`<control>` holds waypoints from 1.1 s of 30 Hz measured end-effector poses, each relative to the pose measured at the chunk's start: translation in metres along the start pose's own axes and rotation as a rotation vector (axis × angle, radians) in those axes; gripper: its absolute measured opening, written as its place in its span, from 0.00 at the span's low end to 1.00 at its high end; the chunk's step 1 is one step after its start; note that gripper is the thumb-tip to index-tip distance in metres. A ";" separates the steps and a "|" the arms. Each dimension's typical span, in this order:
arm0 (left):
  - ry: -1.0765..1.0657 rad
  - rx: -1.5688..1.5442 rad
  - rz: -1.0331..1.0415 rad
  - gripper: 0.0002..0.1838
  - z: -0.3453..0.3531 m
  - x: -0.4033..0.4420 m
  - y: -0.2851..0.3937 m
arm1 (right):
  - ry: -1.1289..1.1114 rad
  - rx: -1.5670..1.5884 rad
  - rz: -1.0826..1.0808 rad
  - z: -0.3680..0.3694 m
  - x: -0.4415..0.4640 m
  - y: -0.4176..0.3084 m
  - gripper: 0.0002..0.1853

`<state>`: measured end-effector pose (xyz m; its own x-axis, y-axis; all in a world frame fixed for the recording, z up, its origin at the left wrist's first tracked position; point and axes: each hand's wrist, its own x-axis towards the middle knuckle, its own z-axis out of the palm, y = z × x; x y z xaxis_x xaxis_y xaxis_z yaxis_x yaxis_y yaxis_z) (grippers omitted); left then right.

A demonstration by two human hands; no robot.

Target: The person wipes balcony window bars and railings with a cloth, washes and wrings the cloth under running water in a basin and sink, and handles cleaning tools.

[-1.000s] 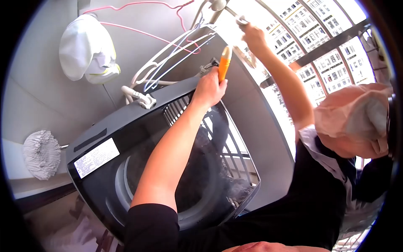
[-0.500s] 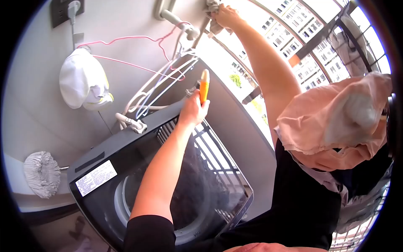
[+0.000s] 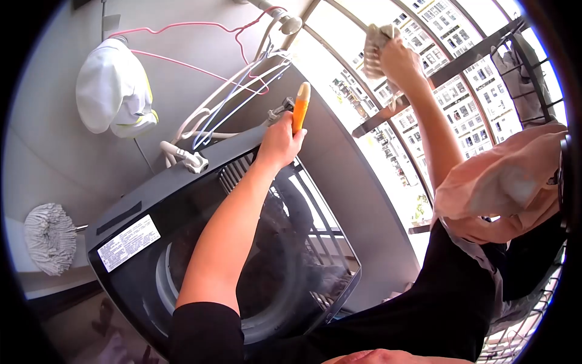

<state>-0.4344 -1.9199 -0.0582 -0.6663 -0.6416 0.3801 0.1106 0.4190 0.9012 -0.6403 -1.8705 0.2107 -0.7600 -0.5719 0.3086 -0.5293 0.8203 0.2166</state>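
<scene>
My left hand (image 3: 280, 144) is closed around an orange stick-like handle with a pale tip (image 3: 301, 109); its other end is hidden by my fingers. That hand is above the back edge of a dark top-loading washing machine (image 3: 282, 273), whose lid is down. At the upper right, my right hand (image 3: 405, 65) grips a bunched grey-beige cloth (image 3: 378, 50) in front of the window bars (image 3: 412, 151). Wire hangers (image 3: 227, 115) hang behind my left hand, near the tap (image 3: 280, 112).
A white cap-like item (image 3: 112, 91) hangs on the left wall above a mop head (image 3: 50, 239). A hose connector (image 3: 193, 161) rises at the machine's back edge. On the right, a peach cloth (image 3: 503, 176) hangs close to my right arm, beside a wire rack (image 3: 533, 85).
My right hand has moved right and down with the cloth, away from the corner by the pipe. My left hand keeps its grip on the orange handle. The view has shifted slightly.
</scene>
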 end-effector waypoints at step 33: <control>0.072 0.023 0.073 0.13 0.001 0.004 -0.001 | 0.264 -0.266 -0.272 -0.089 0.118 -0.024 0.14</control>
<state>-0.4384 -1.9224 -0.0582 -0.6021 -0.6533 0.4590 0.1391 0.4803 0.8660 -0.6841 -1.9581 0.3240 -0.4664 -0.7755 0.4255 -0.5552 0.6311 0.5417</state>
